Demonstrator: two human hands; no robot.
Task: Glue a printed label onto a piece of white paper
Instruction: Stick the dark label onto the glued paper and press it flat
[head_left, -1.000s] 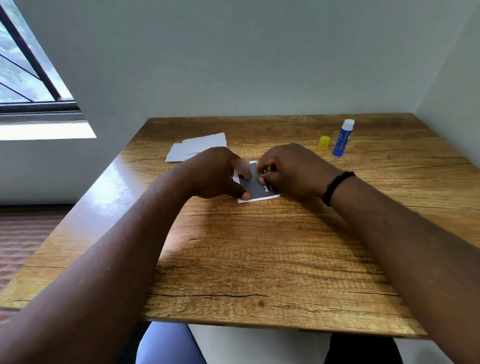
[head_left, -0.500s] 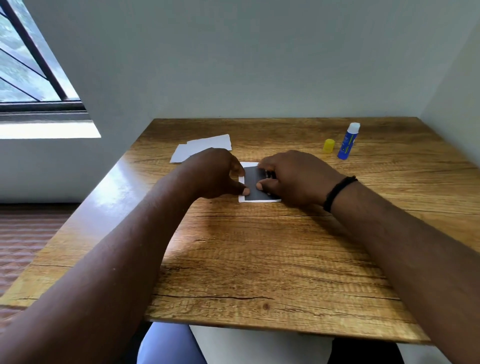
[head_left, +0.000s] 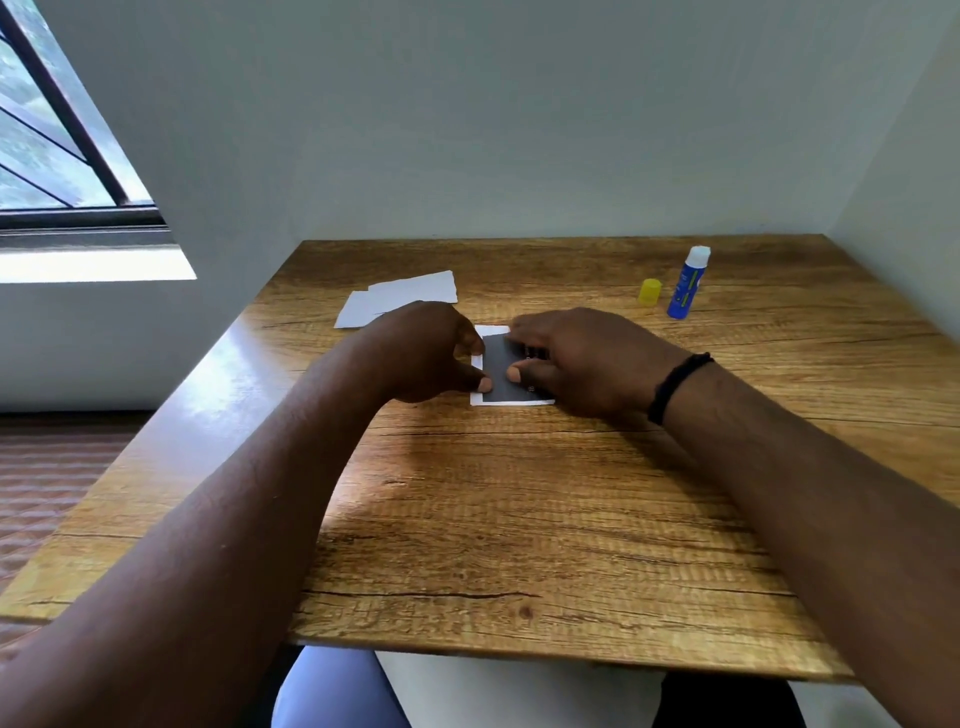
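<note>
A dark grey printed label (head_left: 500, 376) lies flat on a small piece of white paper (head_left: 492, 330) in the middle of the wooden table (head_left: 519, 519). White margin shows at the top, left and bottom. My left hand (head_left: 428, 353) rests at the paper's left edge, its thumb tip on the white margin and its fingers loosely curled. My right hand (head_left: 576, 358) lies over the label's right part, with fingers and thumb pressing down on it. The right side of the label and paper is hidden under that hand.
A blue glue stick (head_left: 685, 285) stands uncapped at the back right, its yellow cap (head_left: 650, 291) beside it on the left. Two spare white paper pieces (head_left: 400, 299) lie at the back left. Walls close the table's far and right sides.
The paper and label, tilted a second ago, now lie square to the table edge. My left thumb slid from the label onto the white margin. My right hand stays pressing on the label.
</note>
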